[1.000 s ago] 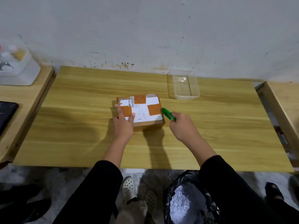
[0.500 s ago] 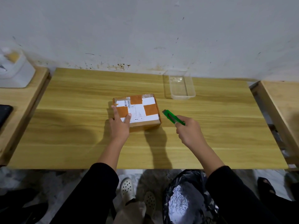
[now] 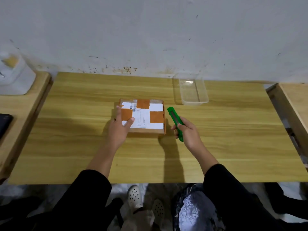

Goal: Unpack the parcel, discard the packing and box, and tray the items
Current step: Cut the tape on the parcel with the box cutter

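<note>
A small cardboard parcel [image 3: 146,115], taped shut with white labels and brown tape, lies flat in the middle of the wooden table [image 3: 75,139]. My left hand [image 3: 119,129] rests on its near left corner, thumb and fingers spread over the top. Just right of the parcel, my right hand [image 3: 187,133] grips a green box cutter [image 3: 174,116], whose tip points away from me along the parcel's right side. A clear plastic tray [image 3: 191,90] stands empty at the back, right of the parcel.
A black bin bag [image 3: 191,212] holding crumpled paper sits on the floor below the table's front edge. Side tables flank the main one; the left one carries a white container [image 3: 15,77] and a dark device [image 3: 4,122].
My right hand drew the cutter back from the parcel's right edge and now holds it alongside the box, pointing away. My left hand stayed pressed on the parcel.
</note>
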Available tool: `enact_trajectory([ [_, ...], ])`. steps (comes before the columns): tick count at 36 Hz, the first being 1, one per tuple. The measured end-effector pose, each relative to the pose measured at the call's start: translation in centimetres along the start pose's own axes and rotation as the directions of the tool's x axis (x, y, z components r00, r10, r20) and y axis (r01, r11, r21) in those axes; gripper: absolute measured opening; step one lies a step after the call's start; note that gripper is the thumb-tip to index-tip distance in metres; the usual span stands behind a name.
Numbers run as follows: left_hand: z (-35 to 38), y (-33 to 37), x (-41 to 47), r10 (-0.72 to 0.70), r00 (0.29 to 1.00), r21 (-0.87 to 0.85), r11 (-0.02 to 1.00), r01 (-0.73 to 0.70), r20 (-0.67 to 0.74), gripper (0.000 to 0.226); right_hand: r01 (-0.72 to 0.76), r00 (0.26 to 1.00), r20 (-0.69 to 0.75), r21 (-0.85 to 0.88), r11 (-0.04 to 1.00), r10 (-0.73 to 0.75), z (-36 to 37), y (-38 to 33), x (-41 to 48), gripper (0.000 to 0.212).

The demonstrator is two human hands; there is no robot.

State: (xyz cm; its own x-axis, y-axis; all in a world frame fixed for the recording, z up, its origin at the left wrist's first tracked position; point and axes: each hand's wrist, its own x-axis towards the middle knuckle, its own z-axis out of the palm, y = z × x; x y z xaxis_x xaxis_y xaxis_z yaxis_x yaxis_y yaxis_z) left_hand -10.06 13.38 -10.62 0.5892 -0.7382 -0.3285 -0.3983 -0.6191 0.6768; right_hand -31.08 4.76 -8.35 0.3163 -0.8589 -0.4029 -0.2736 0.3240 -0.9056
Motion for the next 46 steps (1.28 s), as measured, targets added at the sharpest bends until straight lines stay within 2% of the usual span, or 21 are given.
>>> enact_trajectory([
  [4,-1.4,-0.7,2.3,0.072,0.997,0.056,0.996,-0.072,0.007,0.078,0.056,0.998,-0.015,-0.098,0.994,-0.058,1.2,-0.2,2.1,0.040],
  [9,-2.9,-0.8,5.1,0.128,0.986,-0.095,0.988,-0.119,0.103,0.076,0.054,0.996,-0.065,-0.076,0.996,-0.059,3.2,-0.7,5.6,0.043],
  [14,-5.0,-1.0,8.0,0.205,0.963,-0.128,0.974,-0.184,0.174,0.077,0.062,0.988,-0.132,-0.162,0.985,-0.084,4.9,-1.0,10.2,0.045],
  [20,-6.2,-0.8,11.3,0.224,0.947,-0.122,0.972,-0.200,0.230,0.075,0.116,0.957,-0.227,-0.275,0.954,-0.182,6.7,-1.5,14.8,0.043],
  [27,-6.6,-0.5,14.5,0.227,0.931,-0.242,0.957,-0.160,0.284,0.076,0.087,0.924,-0.299,-0.446,0.891,-0.240,7.5,-1.7,19.1,0.044],
  [32,-6.8,-0.4,15.1,0.230,0.928,-0.316,0.939,-0.132,0.294,0.077,0.018,0.865,-0.448,-0.424,0.905,-0.227,7.3,-2.2,20.0,0.038],
  [38,-6.2,-0.3,14.5,0.222,0.956,-0.337,0.929,-0.149,0.190,0.071,0.028,0.853,-0.476,-0.369,0.929,-0.215,7.4,-2.6,19.0,0.035],
  [43,-5.4,0.0,11.6,0.095,0.995,-0.279,0.955,-0.101,-0.035,0.064,0.193,0.786,-0.524,-0.298,0.935,-0.329,7.4,-3.9,16.8,0.020],
  [44,-5.0,0.2,10.5,0.067,0.993,-0.270,0.958,-0.090,-0.095,0.064,0.217,0.807,-0.488,-0.281,0.935,-0.333,7.6,-4.2,16.4,0.019],
  [46,-4.0,0.6,8.4,-0.017,0.983,-0.313,0.949,-0.043,-0.185,0.066,0.208,0.905,-0.314,-0.258,0.943,-0.286,8.0,-4.4,15.9,0.020],
])
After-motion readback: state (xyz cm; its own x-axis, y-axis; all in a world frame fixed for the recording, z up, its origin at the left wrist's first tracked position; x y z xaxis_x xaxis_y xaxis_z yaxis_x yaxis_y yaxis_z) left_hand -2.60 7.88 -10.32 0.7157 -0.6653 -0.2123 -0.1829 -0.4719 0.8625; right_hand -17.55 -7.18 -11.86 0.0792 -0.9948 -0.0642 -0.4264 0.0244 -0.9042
